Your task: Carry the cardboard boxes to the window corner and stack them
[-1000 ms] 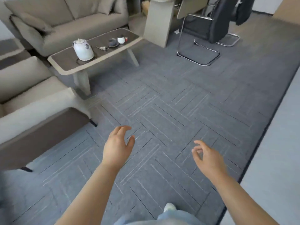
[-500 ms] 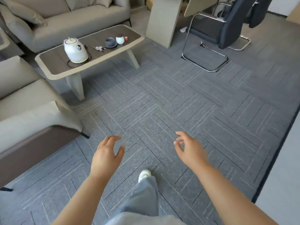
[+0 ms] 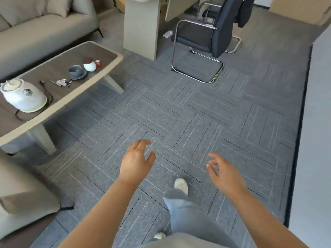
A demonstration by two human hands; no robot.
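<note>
Head view, looking down over grey patterned carpet [image 3: 197, 113]. Left hand [image 3: 136, 161] was held out above the floor, palm down, fingers loosely curled and spread, holding nothing. Right hand [image 3: 225, 174] was likewise out in front, fingers relaxed and slightly bent, empty; the two hands were apart, touching neither each other nor any object. Between and below them, a white shoe [image 3: 181, 185] on the carpet at the end of a grey trouser leg [image 3: 182, 212]. Left of the hands: low coffee table [image 3: 71, 102] carrying a white kettle [image 3: 23, 97] with a dark cord, a grey cup on a saucer [image 3: 76, 70], and a white jar with a dark lid [image 3: 89, 64] just beside the cup. Beige sofa [image 3: 44, 33] behind the table; part of an armchair [image 3: 21, 194] at lower left. Black chair on a chrome frame [image 3: 206, 34] stood far ahead, beside a pale desk panel [image 3: 141, 27]. Task item: only a cardboard-coloured surface [image 3: 293, 8] showed at the top right edge, well apart from both hands; could not tell whether it was a box.
</note>
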